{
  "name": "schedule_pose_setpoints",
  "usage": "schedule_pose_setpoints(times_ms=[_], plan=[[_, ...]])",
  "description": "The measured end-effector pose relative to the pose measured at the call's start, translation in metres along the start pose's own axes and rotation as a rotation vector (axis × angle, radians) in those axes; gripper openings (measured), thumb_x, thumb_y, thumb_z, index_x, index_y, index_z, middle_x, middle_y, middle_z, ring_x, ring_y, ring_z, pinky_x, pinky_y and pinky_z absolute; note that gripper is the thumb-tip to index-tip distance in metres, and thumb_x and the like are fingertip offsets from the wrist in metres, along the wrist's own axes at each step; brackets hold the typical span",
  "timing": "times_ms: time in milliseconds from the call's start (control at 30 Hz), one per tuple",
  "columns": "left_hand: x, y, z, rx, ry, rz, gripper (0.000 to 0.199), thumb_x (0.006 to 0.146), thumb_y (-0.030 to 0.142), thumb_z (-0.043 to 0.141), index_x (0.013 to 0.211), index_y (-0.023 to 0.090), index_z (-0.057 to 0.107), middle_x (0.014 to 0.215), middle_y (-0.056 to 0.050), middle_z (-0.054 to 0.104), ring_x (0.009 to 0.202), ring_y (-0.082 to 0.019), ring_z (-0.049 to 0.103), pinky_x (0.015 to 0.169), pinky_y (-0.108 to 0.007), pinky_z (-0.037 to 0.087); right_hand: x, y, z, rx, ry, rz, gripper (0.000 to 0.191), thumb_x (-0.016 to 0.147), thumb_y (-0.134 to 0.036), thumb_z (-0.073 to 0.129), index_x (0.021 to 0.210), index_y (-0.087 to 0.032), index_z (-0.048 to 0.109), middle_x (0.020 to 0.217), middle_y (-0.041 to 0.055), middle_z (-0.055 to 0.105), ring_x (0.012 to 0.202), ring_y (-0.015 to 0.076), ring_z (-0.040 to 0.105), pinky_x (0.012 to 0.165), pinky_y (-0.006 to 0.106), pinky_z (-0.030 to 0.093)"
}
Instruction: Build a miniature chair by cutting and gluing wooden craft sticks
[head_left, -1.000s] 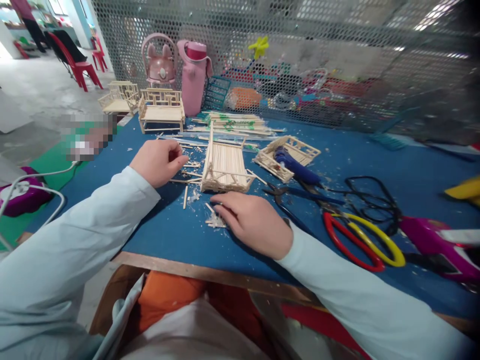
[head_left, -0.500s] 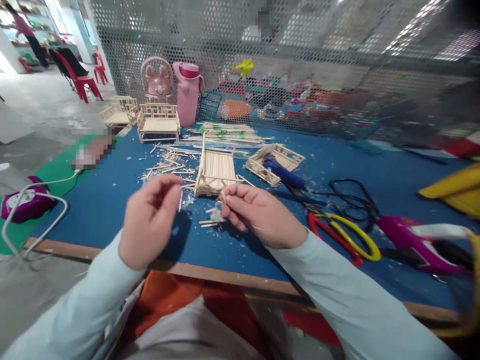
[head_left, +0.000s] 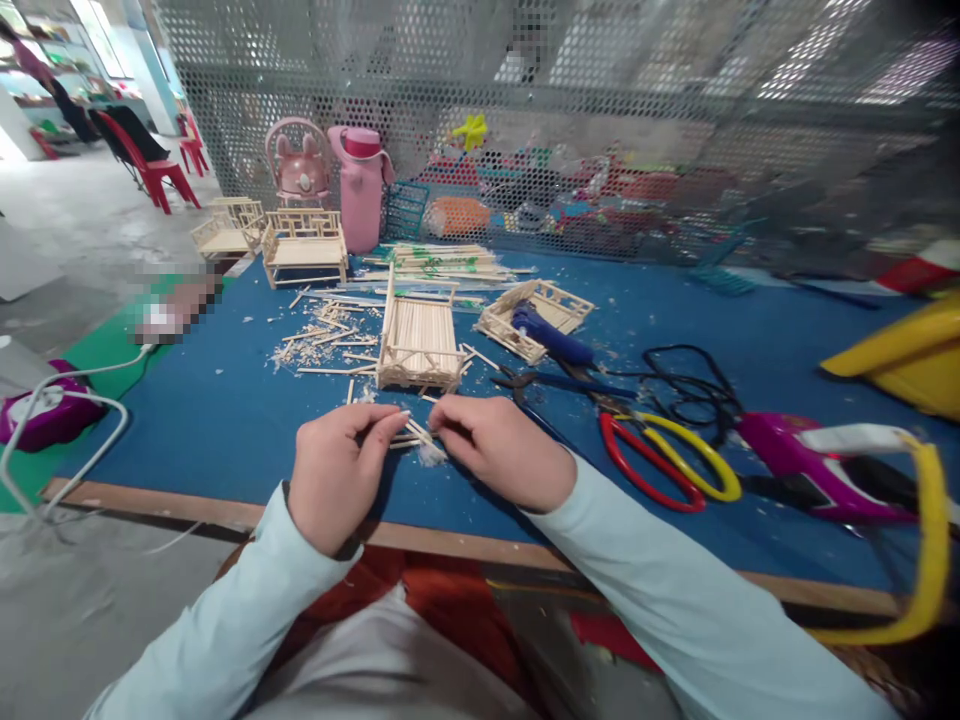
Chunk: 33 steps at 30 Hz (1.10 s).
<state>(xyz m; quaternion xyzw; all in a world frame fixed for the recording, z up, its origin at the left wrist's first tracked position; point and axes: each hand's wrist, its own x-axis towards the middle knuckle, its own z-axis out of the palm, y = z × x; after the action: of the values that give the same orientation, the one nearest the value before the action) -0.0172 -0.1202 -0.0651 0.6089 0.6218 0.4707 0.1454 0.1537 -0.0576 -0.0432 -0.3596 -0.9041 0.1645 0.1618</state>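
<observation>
Nearest, at 11 o'clock, the left hand [head_left: 337, 475] is bending thumb and forefinger narrowly beside loose sticks [head_left: 417, 434]; at 1 o'clock, the right hand [head_left: 514, 450] is curling its fingers. Whether either is gripping a stick, I cannot tell. A careless sweep could be scattering those pieces. At 2 o'clock, scissors [head_left: 651, 472] are lying near the right sleeve [head_left: 637, 560], risking a snag. Farther, at 12 o'clock, a stick frame [head_left: 420, 335] is resting upright; knuckles bumping it could be cracking its thin rails.

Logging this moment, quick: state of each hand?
Left hand: fingertips pinched, apparently on a small pale piece.
Right hand: fingertips by the scraps; can't tell whether it holds anything.
</observation>
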Motion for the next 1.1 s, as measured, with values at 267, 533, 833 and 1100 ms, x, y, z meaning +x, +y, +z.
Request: schedule_pose_setpoints(times_ms=[267, 533, 833, 1100], plan=[[-0.005, 0.0, -0.001, -0.191, -0.009, -0.032, 0.013, 0.081, 0.023, 0.063, 0.085, 0.021, 0.076, 0.081, -0.004, 0.075, 0.069, -0.015, 0.067, 0.069, -0.025, 0.053, -0.022, 0.009, -0.018, -0.306, 0.147, 0.192, 0.028, 0.09, -0.021, 0.04, 0.099, -0.018, 0.066, 0.084, 0.0065, 0.072, 0.074, 0.0213, 0.066, 0.067, 0.032, 0.045], [-0.009, 0.008, 0.007, -0.347, 0.056, 0.019, 0.005, 0.074, 0.017, 0.071, 0.073, 0.022, 0.073, 0.073, 0.001, 0.067, 0.071, -0.011, 0.061, 0.068, -0.021, 0.048, -0.029, -0.002, -0.018, -0.39, 0.256, 0.11, 0.019, 0.088, -0.032, 0.051, 0.082, -0.018, 0.064, 0.085, 0.0094, 0.071, 0.082, 0.0257, 0.066, 0.072, 0.038, 0.047], [-0.012, 0.018, 0.014, -0.514, -0.131, -0.052, 0.008, 0.08, 0.023, 0.066, 0.072, 0.022, 0.068, 0.073, 0.0, 0.069, 0.069, -0.013, 0.06, 0.066, -0.024, 0.047, -0.029, 0.0, -0.016, -0.153, 0.326, -0.031, 0.02, 0.085, -0.019, 0.051, 0.08, -0.021, 0.071, 0.078, 0.0004, 0.076, 0.067, 0.0151, 0.07, 0.063, 0.025, 0.051], [-0.016, 0.015, 0.014, -0.503, -0.15, -0.093, 0.015, 0.082, 0.03, 0.062, 0.071, 0.021, 0.066, 0.071, -0.002, 0.065, 0.066, -0.014, 0.056, 0.061, -0.026, 0.044, -0.031, 0.0, -0.022, -0.22, 0.266, 0.121, 0.033, 0.086, -0.036, 0.055, 0.057, -0.022, 0.063, 0.055, -0.0013, 0.068, 0.047, 0.0127, 0.06, 0.046, 0.025, 0.039]])
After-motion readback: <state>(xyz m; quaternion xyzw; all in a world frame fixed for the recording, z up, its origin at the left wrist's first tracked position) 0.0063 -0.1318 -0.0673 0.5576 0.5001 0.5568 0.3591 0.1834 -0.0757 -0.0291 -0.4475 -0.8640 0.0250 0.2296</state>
